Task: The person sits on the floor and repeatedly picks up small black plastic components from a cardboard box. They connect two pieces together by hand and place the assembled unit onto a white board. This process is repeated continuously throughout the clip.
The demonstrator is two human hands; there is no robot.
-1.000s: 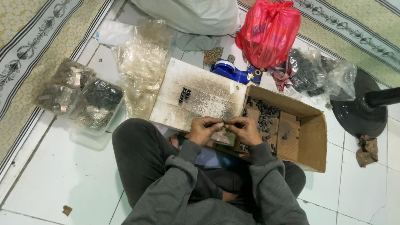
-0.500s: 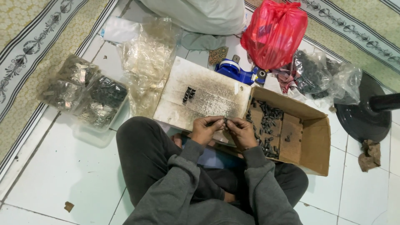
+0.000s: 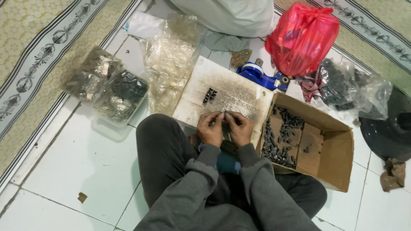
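Both hands pinch a tiny part over the near edge of a worn board on the floor.

The left hand (image 3: 209, 128) and right hand (image 3: 239, 128) meet fingertip to fingertip, fingers nearly closed on something too small to identify, above the white board (image 3: 222, 96). A small dark pile of parts (image 3: 209, 95) lies mid-board; the cardboard box (image 3: 325, 149) of similar parts sits at the board's right edge. A slipped pinch could drop the part into the lap or onto the floor tiles (image 3: 77, 162).
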